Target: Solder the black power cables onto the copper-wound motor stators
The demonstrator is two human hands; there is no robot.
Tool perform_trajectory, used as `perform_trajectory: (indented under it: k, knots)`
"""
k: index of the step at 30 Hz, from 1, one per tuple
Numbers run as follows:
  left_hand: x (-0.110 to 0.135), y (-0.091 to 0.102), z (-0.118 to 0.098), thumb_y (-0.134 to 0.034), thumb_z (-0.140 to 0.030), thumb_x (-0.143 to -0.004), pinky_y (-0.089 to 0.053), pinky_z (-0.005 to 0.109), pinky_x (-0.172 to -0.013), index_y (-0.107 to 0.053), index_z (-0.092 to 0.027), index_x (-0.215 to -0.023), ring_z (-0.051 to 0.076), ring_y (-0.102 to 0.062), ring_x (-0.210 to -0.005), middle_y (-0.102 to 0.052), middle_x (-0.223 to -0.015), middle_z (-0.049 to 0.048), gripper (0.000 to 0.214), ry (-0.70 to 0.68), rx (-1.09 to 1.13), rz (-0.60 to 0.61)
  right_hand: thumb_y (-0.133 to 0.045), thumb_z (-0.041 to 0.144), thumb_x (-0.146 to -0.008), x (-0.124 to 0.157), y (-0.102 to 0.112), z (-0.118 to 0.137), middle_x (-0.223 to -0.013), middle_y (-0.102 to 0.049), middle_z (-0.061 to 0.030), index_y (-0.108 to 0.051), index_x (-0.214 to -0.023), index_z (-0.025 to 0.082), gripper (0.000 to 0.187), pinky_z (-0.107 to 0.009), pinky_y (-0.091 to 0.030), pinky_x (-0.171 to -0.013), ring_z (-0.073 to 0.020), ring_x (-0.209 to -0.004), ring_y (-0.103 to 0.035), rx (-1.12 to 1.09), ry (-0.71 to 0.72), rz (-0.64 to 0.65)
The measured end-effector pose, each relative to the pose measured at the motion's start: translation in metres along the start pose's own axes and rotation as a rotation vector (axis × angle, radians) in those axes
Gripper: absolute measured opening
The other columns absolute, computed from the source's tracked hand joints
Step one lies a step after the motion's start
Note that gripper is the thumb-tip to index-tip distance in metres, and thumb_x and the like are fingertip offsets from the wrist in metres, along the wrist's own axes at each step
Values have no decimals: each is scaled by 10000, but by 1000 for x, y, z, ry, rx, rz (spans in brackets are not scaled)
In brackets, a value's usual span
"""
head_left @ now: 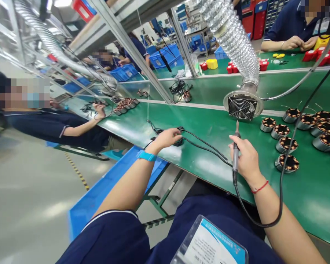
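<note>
My right hand [246,157] is closed around a soldering iron [235,157], its tip pointing up and away from me, just below a round fan guard. The iron's black cord loops down past my wrist. My left hand [167,139] rests at a coiled black cable [178,141], its fingers curled on it; the exact grip is partly hidden. Two strands of that cable stretch right across the green bench to beside my right hand, where their ends pass behind the iron. Several stator cores with copper windings [287,145] stand right of my right hand.
The fan guard [241,107] ends a silver duct [231,40] over the green bench [203,124]. A blue bin [107,187] sits below the bench edge at left. Another stator [187,96] and cables lie behind the ledge. A co-worker [57,126] works at left, others across.
</note>
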State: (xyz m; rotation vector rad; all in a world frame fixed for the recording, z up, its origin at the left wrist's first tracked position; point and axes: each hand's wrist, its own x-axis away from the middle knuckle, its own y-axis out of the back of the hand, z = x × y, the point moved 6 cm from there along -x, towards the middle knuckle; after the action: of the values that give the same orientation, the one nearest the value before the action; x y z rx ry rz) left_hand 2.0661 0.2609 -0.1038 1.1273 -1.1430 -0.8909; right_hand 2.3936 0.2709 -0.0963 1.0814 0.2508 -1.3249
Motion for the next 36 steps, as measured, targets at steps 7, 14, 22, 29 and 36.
perform_trajectory:
  k: [7, 14, 22, 29, 36]
  knots:
    - [12, -19, -145, -311, -427, -969, -439, 218, -727, -635, -177, -948, 143, -608, -781, -679, -872, 26, 410, -580, 277, 236, -480, 210, -938, -1, 6, -8, -885, -688, -42, -580, -1189, 168, 274, -318, -476, -698, -192, -764, -574, 69, -88, 15]
    - [-10, -31, -206, -285, -360, -975, -419, 258, -682, -627, -144, -823, 170, -592, -726, -665, -808, 82, 432, -830, 335, 197, -369, 172, -966, 2, -2, 11, -799, -668, -47, -519, -1287, 144, 356, -315, -454, -626, -180, -687, -565, 112, 9, 123]
    - [3, -34, -207, -386, -358, -962, -455, 262, -729, -620, -160, -947, 170, -606, -822, -647, -899, 56, 307, -1028, 373, 232, -420, 171, -941, -1, 28, 51, -959, -661, -74, -552, -1150, 187, 248, -335, -455, -660, -206, -794, -586, 414, -151, 351]
    - [16, -31, -196, -522, -269, -881, -462, 303, -720, -575, -191, -1028, 198, -618, -860, -579, -1061, 51, 175, -1055, 147, 350, -433, 261, -939, 30, 113, 14, -988, -650, -106, -522, -1190, 164, 284, -372, -454, -704, -240, -799, -599, 842, -392, 266]
    - [7, -28, -192, -518, -217, -864, -433, 287, -726, -586, -187, -985, 169, -590, -819, -565, -1064, 42, 142, -963, 216, 429, -413, 282, -913, 53, 105, -29, -831, -608, -84, -533, -1171, 159, 309, -408, -424, -749, -275, -815, -555, 937, -314, 479]
